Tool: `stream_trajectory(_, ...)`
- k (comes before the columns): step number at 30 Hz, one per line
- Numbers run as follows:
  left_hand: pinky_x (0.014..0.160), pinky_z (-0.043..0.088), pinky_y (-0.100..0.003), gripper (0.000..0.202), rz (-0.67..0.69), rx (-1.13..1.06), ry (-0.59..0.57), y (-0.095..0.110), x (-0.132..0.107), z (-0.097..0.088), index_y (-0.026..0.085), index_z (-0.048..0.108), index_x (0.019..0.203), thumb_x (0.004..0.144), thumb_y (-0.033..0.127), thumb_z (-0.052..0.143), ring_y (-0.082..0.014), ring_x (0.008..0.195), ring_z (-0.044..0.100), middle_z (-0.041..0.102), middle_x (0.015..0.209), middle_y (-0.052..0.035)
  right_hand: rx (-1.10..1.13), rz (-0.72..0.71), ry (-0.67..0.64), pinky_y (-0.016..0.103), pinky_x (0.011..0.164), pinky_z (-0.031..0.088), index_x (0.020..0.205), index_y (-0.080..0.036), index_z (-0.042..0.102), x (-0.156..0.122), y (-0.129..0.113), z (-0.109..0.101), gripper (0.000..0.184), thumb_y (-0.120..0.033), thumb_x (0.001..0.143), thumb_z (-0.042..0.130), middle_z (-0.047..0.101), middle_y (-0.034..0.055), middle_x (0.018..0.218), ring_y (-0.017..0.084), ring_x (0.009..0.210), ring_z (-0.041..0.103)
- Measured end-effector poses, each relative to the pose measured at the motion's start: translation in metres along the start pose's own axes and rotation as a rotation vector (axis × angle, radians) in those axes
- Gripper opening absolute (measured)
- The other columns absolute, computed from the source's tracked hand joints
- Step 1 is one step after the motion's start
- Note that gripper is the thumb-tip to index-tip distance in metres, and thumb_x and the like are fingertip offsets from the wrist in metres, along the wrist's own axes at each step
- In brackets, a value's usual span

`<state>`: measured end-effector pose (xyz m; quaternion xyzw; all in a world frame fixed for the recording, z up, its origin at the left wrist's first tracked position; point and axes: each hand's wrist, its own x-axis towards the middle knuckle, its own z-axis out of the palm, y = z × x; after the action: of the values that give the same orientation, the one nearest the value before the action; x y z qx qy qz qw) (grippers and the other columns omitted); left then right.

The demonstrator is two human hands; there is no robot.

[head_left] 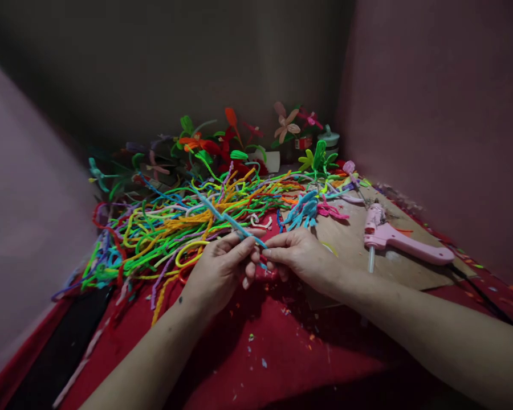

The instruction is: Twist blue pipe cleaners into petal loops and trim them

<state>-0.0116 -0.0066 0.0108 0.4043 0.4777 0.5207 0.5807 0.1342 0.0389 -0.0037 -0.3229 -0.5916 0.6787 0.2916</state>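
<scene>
A light blue pipe cleaner runs up and to the left out of my fingers, its near end bent down between the two hands. My left hand pinches it between thumb and forefinger. Just to the right, my right hand grips the bent end with its fingertips. Behind my hands spreads a heap of pipe cleaners in green, orange, yellow, purple and other colours. Bent light blue pipe-cleaner pieces lie beyond my right hand, beside a pink pipe-cleaner piece.
On a cardboard sheet at the right rests a pink glue gun with its cord trailing right. Finished pipe-cleaner flowers stand along the back wall, near a lidded jar. Small scraps dot the red cloth.
</scene>
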Motion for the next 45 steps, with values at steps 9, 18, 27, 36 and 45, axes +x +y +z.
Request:
stream_trajectory(9,0.039,0.04,-0.015,0.016,0.075,-0.121,0.05,0.007,0.001,-0.006,0.013,0.066,0.089,0.081,0.025,0.06,-0.004,0.044,0.047,0.056,0.061,0.002,0.543,0.122,-0.272,0.024,0.05,0.048,0.078,-0.011,0.064,0.002,0.003,-0.006,0.012,-0.022,0.076,0.062,0.062,0.004,0.07,0.011,0.052,0.059)
stream_trajectory(18,0.04,0.039,-0.015,0.015,0.064,-0.121,0.029,0.008,-0.002,-0.002,0.012,0.067,0.088,0.081,0.023,0.06,-0.0044,0.043,0.047,0.057,0.058,0.0012,0.661,0.145,-0.232,0.023,0.052,0.049,0.073,-0.013,0.056,0.003,0.013,-0.001,0.012,-0.018,0.075,0.067,0.062,0.0022,0.066,0.01,0.052,0.059)
stream_trajectory(27,0.044,0.04,-0.015,0.015,0.114,-0.01,0.085,0.007,-0.002,-0.004,0.015,0.068,0.08,0.078,0.029,0.064,-0.0055,0.046,0.05,0.057,0.053,0.0018,0.602,0.145,-0.118,0.024,0.05,0.053,0.085,-0.011,0.059,0.003,0.012,0.004,0.007,-0.011,0.078,0.061,0.064,0.0032,0.063,0.011,0.05,0.059)
stream_trajectory(36,0.043,0.039,-0.017,0.014,0.188,0.157,0.161,0.009,-0.002,-0.005,0.014,0.07,0.074,0.073,0.029,0.068,-0.0071,0.047,0.051,0.057,0.054,0.0015,0.515,0.17,-0.142,0.024,0.045,0.053,0.074,-0.01,0.059,0.002,0.01,0.005,0.006,-0.012,0.079,0.06,0.063,0.0036,0.059,0.012,0.048,0.06)
stream_trajectory(45,0.042,0.036,-0.015,0.013,0.077,0.204,0.105,0.008,-0.002,-0.005,0.015,0.066,0.071,0.074,0.028,0.068,-0.005,0.045,0.046,0.054,0.051,0.0034,0.526,0.149,-0.145,0.026,0.049,0.055,0.074,-0.009,0.059,0.003,0.009,0.001,0.012,-0.015,0.083,0.055,0.064,0.0059,0.063,0.011,0.048,0.06)
